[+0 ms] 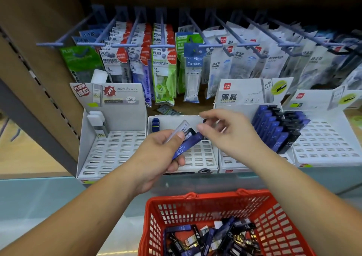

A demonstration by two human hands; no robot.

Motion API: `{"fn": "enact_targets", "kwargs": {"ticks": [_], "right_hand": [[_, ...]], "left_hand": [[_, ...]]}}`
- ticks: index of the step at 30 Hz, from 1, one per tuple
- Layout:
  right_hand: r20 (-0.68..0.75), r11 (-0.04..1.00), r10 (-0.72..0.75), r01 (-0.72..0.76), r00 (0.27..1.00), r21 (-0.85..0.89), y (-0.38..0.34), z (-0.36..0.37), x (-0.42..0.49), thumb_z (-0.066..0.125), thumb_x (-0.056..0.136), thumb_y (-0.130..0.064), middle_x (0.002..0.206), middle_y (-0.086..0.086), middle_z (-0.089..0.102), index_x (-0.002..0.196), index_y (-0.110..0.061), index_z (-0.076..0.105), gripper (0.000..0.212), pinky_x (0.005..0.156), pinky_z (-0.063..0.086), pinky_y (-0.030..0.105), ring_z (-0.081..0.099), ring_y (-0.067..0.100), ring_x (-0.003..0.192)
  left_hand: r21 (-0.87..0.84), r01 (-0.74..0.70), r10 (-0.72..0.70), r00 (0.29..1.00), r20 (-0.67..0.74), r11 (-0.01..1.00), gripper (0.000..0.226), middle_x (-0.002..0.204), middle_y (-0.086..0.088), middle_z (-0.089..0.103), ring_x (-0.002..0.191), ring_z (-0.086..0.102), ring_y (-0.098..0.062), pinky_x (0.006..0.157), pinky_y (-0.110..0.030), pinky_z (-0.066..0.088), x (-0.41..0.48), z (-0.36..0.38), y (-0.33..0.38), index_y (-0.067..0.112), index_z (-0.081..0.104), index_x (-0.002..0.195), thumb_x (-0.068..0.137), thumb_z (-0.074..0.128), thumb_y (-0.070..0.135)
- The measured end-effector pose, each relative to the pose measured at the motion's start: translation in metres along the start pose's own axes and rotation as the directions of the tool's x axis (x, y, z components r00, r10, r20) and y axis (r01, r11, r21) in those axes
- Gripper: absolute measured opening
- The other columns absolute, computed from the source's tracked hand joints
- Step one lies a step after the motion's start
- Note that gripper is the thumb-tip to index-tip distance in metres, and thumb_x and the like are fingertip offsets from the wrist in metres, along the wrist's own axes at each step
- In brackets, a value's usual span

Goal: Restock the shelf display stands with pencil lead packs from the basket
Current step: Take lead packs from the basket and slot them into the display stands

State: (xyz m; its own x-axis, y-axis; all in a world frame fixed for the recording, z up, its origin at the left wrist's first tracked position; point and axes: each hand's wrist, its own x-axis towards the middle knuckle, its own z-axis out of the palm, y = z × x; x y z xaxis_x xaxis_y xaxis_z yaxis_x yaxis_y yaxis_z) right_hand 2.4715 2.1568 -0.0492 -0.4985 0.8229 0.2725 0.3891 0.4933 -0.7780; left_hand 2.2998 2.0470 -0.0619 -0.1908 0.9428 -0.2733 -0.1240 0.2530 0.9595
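Basket (215, 194), near rim out of frame

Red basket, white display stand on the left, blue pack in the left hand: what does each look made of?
Red basket: moulded plastic, slightly glossy; its walls are a one-piece lattice of holes.
White display stand: probably printed card, matt; folded flat panels with punched slots.
Blue pack: likely hard plastic, smooth, with printed HB lettering; blur leaves it open.
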Motion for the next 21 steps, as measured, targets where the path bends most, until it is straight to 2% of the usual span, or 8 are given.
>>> {"fn": "enact_targets", "kwargs": {"ticks": [2,5,8,10,11,14,18,21], "right_hand": [[0.124,0.98,0.093,-0.112,0.988,0.163,-0.011,0.004,-0.007,0.086,0.081,-0.024,0.083,0.0,0.071,0.099,-0.033,0.075,0.024,0.064,0.051,0.023,0.052,0.007,0.062],[0.184,0.964,0.118,-0.157,0.976,0.216,-0.017,0.002,-0.009,0.087,0.08,-0.016,0.08,0.006,0.07,0.097,-0.034,0.075,0.028,0.06,0.05,0.024,0.053,0.009,0.06],[0.222,0.976,0.151,-0.182,0.963,0.124,-0.016,-0.013,-0.009,0.078,0.089,-0.015,0.073,0.003,0.07,0.102,-0.024,0.079,0.016,0.065,0.051,0.031,0.057,0.009,0.061],[0.242,0.975,0.186,-0.21,0.952,0.075,-0.016,-0.02,-0.013,0.069,0.096,-0.014,0.067,0.012,0.067,0.096,-0.023,0.079,0.013,0.062,0.053,0.038,0.058,0.014,0.06],[0.232,0.968,0.213,-0.236,0.949,0.079,-0.016,-0.021,-0.015,0.066,0.099,-0.014,0.068,0.014,0.066,0.094,-0.022,0.077,0.015,0.06,0.054,0.038,0.058,0.013,0.058],[0.182,0.935,0.293,-0.321,0.938,0.149,-0.015,-0.022,-0.021,0.06,0.102,-0.011,0.072,0.006,0.065,0.095,-0.015,0.071,0.014,0.054,0.052,0.031,0.061,0.007,0.058],[0.158,0.885,0.361,-0.391,0.919,0.253,-0.015,-0.02,-0.031,0.059,0.102,-0.011,0.071,0.008,0.066,0.096,-0.008,0.07,0.013,0.054,0.05,0.033,0.062,0.012,0.058],[0.225,0.873,0.33,-0.387,0.917,0.297,-0.015,-0.023,-0.039,0.065,0.099,-0.011,0.071,0.008,0.069,0.099,-0.007,0.069,0.006,0.055,0.051,0.036,0.065,0.02,0.063]], "left_hand": [[-0.019,-0.028,0.028,1.0,0.006,0.999,0.032,0.063,-0.017,0.054,0.044,0.038,-0.014,0.043,-0.021,0.032,-0.001,0.003,0.001,0.006,0.068,0.112,0.11,0.047,0.03],[-0.022,-0.059,0.059,0.998,-0.027,0.998,0.03,0.071,-0.013,0.062,0.05,0.052,-0.015,0.047,-0.024,0.041,0.0,0.006,0.005,0.008,0.068,0.113,0.11,0.046,0.028],[-0.015,-0.057,0.055,0.994,-0.093,0.998,0.025,0.092,-0.011,0.064,0.067,0.064,-0.016,0.056,-0.03,0.051,0.003,0.001,0.007,0.011,0.067,0.119,0.11,0.046,0.024],[-0.048,-0.032,0.027,0.994,-0.104,0.998,0.025,0.097,-0.01,0.061,0.068,0.063,-0.014,0.06,-0.029,0.054,0.003,-0.001,0.01,0.01,0.064,0.122,0.111,0.045,0.02],[-0.077,-0.018,0.01,0.995,-0.096,0.997,0.023,0.096,-0.01,0.06,0.066,0.063,-0.014,0.058,-0.029,0.052,0.002,-0.001,0.012,0.008,0.063,0.12,0.111,0.044,0.018],[-0.107,0.018,-0.029,0.995,-0.094,0.994,0.015,0.087,-0.006,0.055,0.059,0.052,-0.014,0.051,-0.028,0.041,-0.003,0.006,0.018,0.01,0.058,0.107,0.11,0.045,0.018],[-0.083,0.0,-0.007,0.996,-0.089,0.997,0.018,0.081,-0.003,0.047,0.055,0.04,-0.011,0.052,-0.026,0.032,-0.005,0.023,0.022,0.014,0.053,0.102,0.11,0.047,0.029],[-0.122,-0.029,0.024,0.999,-0.041,0.992,0.023,0.079,-0.002,0.045,0.054,0.039,-0.011,0.051,-0.026,0.03,-0.005,0.04,0.027,0.014,0.051,0.098,0.108,0.051,0.034]]}}
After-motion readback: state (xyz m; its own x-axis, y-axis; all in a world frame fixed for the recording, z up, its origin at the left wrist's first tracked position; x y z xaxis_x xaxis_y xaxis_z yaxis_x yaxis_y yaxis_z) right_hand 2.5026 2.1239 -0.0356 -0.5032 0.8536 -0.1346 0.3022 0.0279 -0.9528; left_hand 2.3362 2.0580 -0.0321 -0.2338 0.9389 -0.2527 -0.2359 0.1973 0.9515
